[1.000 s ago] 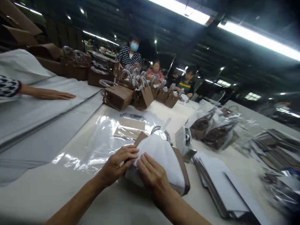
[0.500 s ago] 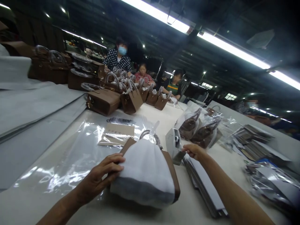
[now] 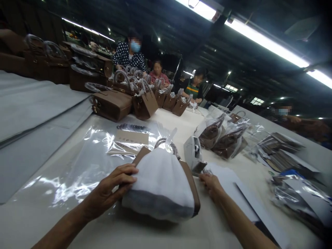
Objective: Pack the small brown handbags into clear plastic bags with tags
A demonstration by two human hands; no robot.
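In front of me a brown handbag (image 3: 187,176) lies tilted, a white sheet (image 3: 163,180) wrapped over its front and a looped handle (image 3: 175,149) showing at the top. My left hand (image 3: 114,185) holds the bag's left side, fingers on the white sheet and thumb lower down. Just right of the bag stands a grey tape dispenser (image 3: 190,155). My right hand (image 3: 211,184) is pinched closed near the dispenser's front end. Whatever is between those fingertips is too small to make out.
Clear plastic (image 3: 80,162) and a tan printed card (image 3: 131,142) lie left. White sheets (image 3: 241,193) lie under my right forearm. Brown handbags (image 3: 112,103) crowd the back; bagged ones (image 3: 228,141) stand right, near stacked flat pieces (image 3: 282,152). Several people work beyond.
My right hand has come down and slightly left from the dispenser, still pinched. The white sheets beside it lie farther right and more spread. My left hand stays on the handbag.
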